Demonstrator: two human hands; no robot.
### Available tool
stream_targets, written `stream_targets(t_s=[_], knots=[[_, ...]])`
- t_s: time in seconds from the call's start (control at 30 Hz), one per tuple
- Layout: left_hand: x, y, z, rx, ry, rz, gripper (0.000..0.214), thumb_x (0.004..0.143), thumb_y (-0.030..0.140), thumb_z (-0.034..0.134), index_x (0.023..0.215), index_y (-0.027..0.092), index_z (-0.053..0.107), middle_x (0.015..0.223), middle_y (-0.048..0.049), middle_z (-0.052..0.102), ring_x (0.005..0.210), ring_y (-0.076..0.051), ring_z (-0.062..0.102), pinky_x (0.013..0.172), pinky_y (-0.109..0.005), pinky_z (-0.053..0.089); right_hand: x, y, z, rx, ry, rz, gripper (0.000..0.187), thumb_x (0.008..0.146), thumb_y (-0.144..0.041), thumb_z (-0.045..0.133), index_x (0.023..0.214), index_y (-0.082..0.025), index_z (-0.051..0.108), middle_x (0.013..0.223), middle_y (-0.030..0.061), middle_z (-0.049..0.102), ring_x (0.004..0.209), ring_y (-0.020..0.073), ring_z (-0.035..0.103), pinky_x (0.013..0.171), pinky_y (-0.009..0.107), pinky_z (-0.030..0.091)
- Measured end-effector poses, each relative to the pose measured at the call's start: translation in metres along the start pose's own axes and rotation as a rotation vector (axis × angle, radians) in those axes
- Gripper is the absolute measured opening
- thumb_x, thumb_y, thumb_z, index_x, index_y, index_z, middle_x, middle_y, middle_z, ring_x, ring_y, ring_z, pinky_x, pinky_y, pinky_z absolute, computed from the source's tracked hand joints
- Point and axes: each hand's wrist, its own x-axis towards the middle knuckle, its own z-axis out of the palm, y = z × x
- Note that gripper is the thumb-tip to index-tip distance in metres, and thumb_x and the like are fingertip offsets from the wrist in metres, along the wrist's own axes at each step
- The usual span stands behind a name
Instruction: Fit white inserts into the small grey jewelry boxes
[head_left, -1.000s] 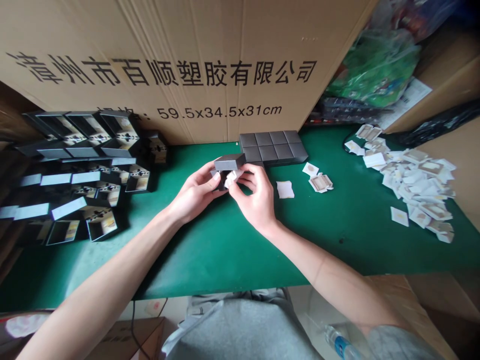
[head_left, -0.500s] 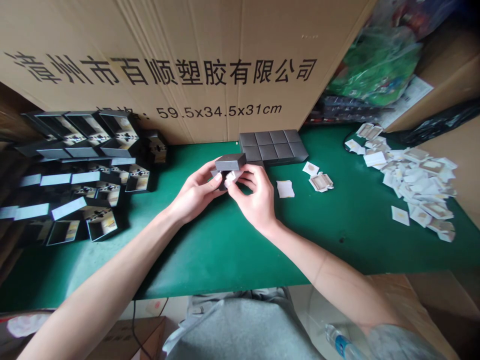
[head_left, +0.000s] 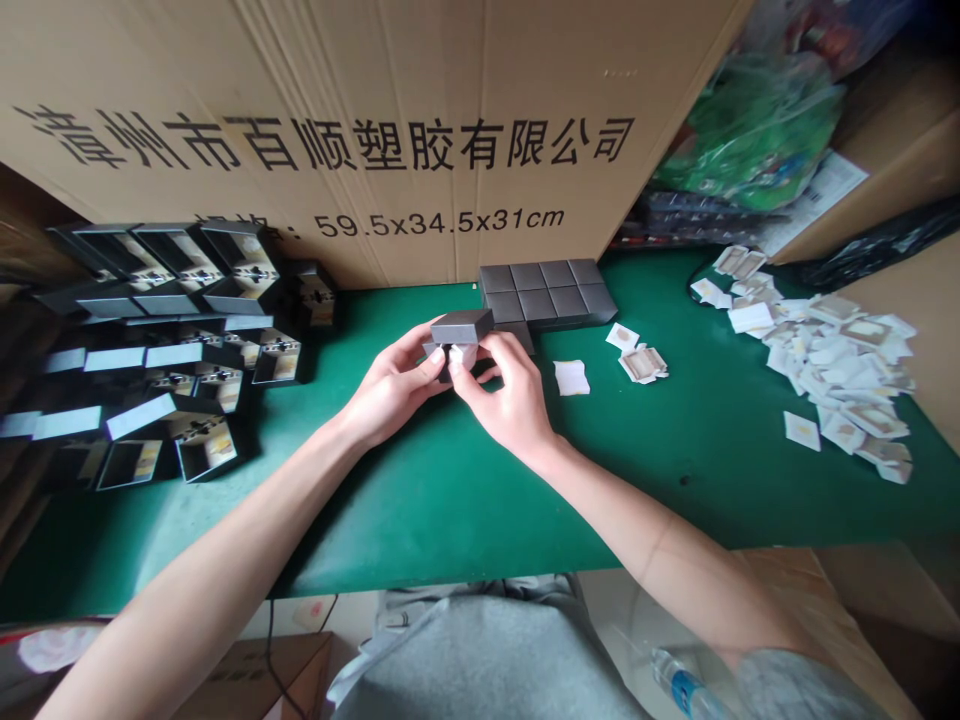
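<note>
Above the middle of the green table, my left hand (head_left: 394,390) grips a small black hinged box (head_left: 459,326) from its left side, the lid raised. My right hand (head_left: 514,390) is at the box's right side, thumb and fingers pinching a white insert (head_left: 462,355) at the box's opening. How far the insert sits inside is hidden by my fingers. Just behind lies a block of closed black boxes (head_left: 547,290). To the right of my right hand are a white square piece (head_left: 571,378) and a white tray-like insert (head_left: 643,364).
Open black boxes (head_left: 206,445) stand in rows at the left. A heap of white inserts (head_left: 832,360) covers the table's right side. A large cardboard carton (head_left: 375,60) walls off the back. Bagged green items (head_left: 757,130) lie at the back right. The green table's (head_left: 450,540) front edge is near my body.
My right fingers have pushed the white insert slightly further toward the box's opening. My left hand keeps its hold, and the other things stay where they were.
</note>
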Motion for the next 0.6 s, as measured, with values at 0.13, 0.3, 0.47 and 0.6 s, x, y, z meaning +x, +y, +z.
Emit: stream_targets(t_s=[0.13,0.3,0.47,0.6], knots=[[-0.0002,-0.0004,-0.0005,0.011,0.005,-0.007,0.054,0.086,0.033,0.076,0.136,0.025,0.060,0.135,-0.0100,0.065,0.124,-0.031,0.062,0.099,-0.042,0.057,-0.0010,0.0011,-0.0005,-0.050,-0.027,0.002,0.010,0.092,-0.029,0.062,0.100,-0.023,0.061,0.101,0.0033,0.064,0.090,0.0153,0.064,0.067,0.025,0.057],[-0.0009,0.0002,0.0009,0.008,-0.011,-0.030,0.050,0.086,0.034,0.075,0.134,0.024,0.063,0.130,-0.0103,0.068,0.122,-0.030,0.064,0.100,-0.041,0.057,-0.0006,0.0014,-0.0025,-0.151,-0.088,0.010,0.016,0.093,-0.031,0.061,0.106,-0.023,0.063,0.106,0.0051,0.064,0.091,0.0172,0.065,0.072,0.029,0.059],[-0.0010,0.0006,0.0018,-0.020,-0.027,-0.054,0.041,0.090,0.032,0.071,0.129,0.022,0.066,0.126,-0.0096,0.070,0.119,-0.029,0.066,0.096,-0.039,0.059,0.0007,0.0004,-0.0045,-0.213,-0.125,-0.004,0.022,0.093,-0.032,0.060,0.112,-0.022,0.064,0.107,0.0065,0.064,0.091,0.0183,0.066,0.073,0.030,0.059],[-0.0003,0.0001,0.0031,-0.052,-0.008,-0.089,0.036,0.091,0.031,0.069,0.125,0.020,0.067,0.120,-0.0107,0.072,0.114,-0.029,0.069,0.092,-0.038,0.061,0.0000,0.0016,-0.0047,-0.240,-0.140,-0.026,0.023,0.093,-0.034,0.061,0.112,-0.021,0.063,0.107,0.0068,0.062,0.087,0.0177,0.065,0.072,0.029,0.058]])
